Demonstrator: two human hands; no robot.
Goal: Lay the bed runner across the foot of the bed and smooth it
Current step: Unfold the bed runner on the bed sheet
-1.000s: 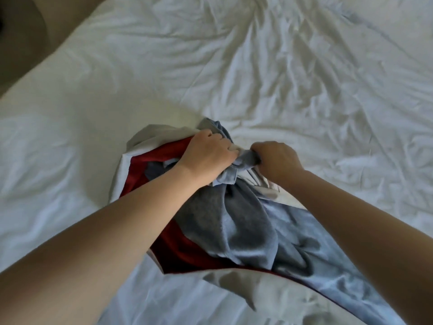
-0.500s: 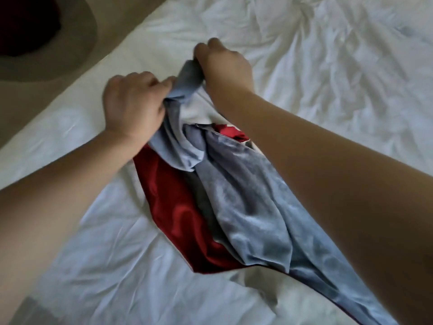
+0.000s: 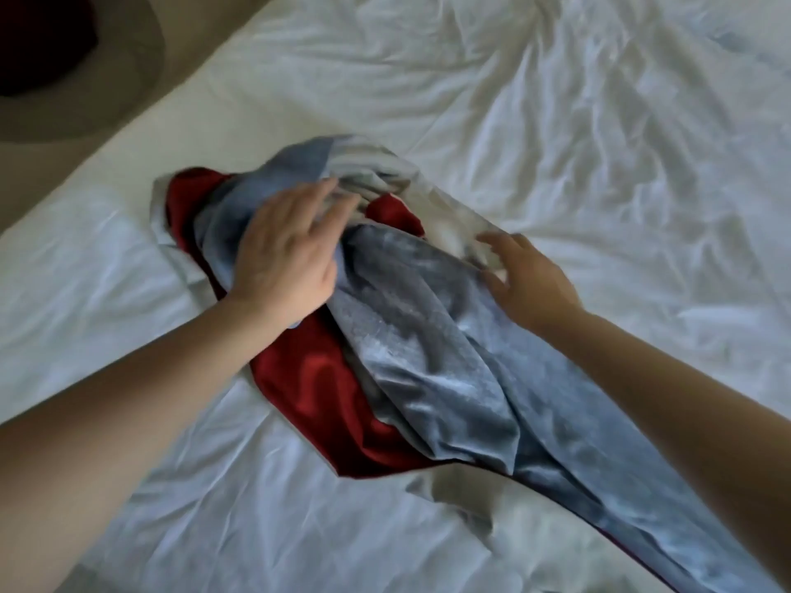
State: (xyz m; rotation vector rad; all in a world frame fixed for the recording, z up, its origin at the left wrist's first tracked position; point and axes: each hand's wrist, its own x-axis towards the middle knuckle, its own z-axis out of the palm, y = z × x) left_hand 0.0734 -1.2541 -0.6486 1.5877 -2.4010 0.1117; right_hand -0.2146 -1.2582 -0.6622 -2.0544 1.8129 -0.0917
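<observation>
1. The left hand lies flat on the bunched top of the bed runner, fingers straight and spread, gripping nothing.
2. The right hand is also released, fingers splayed at the runner's pale right edge; blur hides whether they touch it.
3. The runner, grey-blue with red and pale folds showing, lies crumpled in a band from the centre-left to the lower right of the frame.
4. Under it is a creased white sheet.
5. Beige floor shows at the upper left.

Grey/red runner bunched on bed
</observation>
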